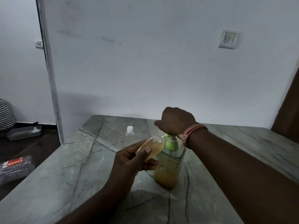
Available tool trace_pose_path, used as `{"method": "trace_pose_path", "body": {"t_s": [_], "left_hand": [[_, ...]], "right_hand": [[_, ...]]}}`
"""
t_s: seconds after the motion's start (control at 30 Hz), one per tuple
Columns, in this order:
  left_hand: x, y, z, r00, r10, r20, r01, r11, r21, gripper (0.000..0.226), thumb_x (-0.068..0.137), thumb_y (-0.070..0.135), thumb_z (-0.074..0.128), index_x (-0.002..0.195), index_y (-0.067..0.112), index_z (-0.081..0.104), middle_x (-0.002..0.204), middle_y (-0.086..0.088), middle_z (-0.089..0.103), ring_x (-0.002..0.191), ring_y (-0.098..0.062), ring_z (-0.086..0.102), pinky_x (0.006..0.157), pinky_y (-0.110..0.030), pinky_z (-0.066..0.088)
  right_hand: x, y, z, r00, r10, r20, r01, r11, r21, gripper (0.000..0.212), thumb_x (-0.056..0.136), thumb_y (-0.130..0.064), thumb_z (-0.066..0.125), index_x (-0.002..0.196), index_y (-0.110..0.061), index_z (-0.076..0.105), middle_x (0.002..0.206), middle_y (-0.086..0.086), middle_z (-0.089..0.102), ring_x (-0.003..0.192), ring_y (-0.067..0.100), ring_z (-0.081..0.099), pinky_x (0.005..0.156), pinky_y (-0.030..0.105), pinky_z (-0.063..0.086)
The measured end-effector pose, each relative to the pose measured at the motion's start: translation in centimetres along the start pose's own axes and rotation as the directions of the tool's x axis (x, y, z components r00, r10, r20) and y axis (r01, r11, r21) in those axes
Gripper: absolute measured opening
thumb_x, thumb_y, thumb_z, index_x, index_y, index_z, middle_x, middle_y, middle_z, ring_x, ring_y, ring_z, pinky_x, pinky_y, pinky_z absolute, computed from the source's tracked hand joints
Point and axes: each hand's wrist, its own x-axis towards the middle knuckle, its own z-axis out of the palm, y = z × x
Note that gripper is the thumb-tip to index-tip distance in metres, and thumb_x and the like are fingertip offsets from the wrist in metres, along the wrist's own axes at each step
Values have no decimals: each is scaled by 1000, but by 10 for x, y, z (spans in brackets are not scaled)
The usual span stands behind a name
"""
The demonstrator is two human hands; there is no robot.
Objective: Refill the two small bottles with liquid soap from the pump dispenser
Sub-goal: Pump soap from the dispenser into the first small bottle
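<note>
A clear pump dispenser (168,168) with amber soap and a green pump head stands on the grey-green marble counter (68,172). My right hand (177,121) rests on top of the pump head, fingers curled down over it. My left hand (131,160) grips a small clear bottle (151,147) holding amber soap, tilted with its mouth up against the green nozzle. A second small clear bottle (129,132) with a white cap stands upright farther back on the counter.
The counter meets a white wall with a light switch (228,39) behind it. Its left edge drops to a dark floor with a plastic-wrapped pack (16,167), a grey tray (24,131) and a patterned basket (4,114).
</note>
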Motion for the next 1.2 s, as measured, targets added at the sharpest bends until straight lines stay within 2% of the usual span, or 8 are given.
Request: {"method": "trace_pose_path", "body": {"t_s": [0.13,0.27,0.43,0.57,0.73,0.87,1.0,1.2], "left_hand": [[2,0,0,1000,-4,3,4,1000,12,35,81,19,67,116,17,73,100,-13,78,74,-32,75,62,-32,61],[2,1,1,1000,-6,2,6,1000,2,35,80,19,68,114,16,74,99,-16,78,73,-33,74,62,-33,61],[0,2,0,1000,-15,-2,15,999,-30,32,81,16,68,111,20,76,99,-18,78,72,-32,74,61,-33,61],[2,0,0,1000,-9,1,9,1000,-11,30,81,18,68,109,22,76,98,-15,78,73,-31,75,61,-32,61],[0,2,1,1000,-9,-3,9,1000,-15,29,80,20,69,106,26,79,99,-16,78,74,-33,74,62,-34,61],[0,2,1,1000,-3,-3,3,1000,0,30,81,20,68,109,24,76,99,-15,78,74,-31,75,63,-33,61],[3,0,-1,1000,-11,-3,11,1000,10,34,81,19,68,114,17,74,101,-15,78,74,-31,74,62,-33,60],[1,1,1,1000,-7,-6,7,1000,-18,28,81,18,69,106,24,79,99,-17,78,73,-33,74,62,-33,60]], "right_hand": [[-2,5,9,998,67,-6,-65,984,163,32,87,-40,58,66,-17,51,68,0,57,62,17,53,54,27,36],[-4,6,7,997,72,3,-72,988,139,31,86,-39,57,65,-17,51,68,0,57,61,17,52,53,26,34],[2,2,1,998,-27,55,23,998,58,36,88,-47,57,68,-18,52,71,0,57,70,20,58,61,29,41],[1,7,12,998,47,31,-53,975,217,41,88,-44,57,62,-14,49,61,2,55,62,23,56,56,29,39],[-1,6,6,999,34,40,-39,989,143,37,88,-45,56,65,-16,52,68,1,57,64,20,56,61,29,41],[0,1,0,999,-34,-7,34,999,16,38,90,-48,55,67,-21,45,70,-3,49,72,22,55,65,30,40],[0,7,11,999,31,-18,-27,983,182,40,90,-47,56,65,-16,50,65,1,55,61,19,53,58,29,37],[1,5,4,1000,-2,28,0,996,90,38,88,-48,57,65,-19,50,68,-1,53,72,23,58,64,29,41]]}}
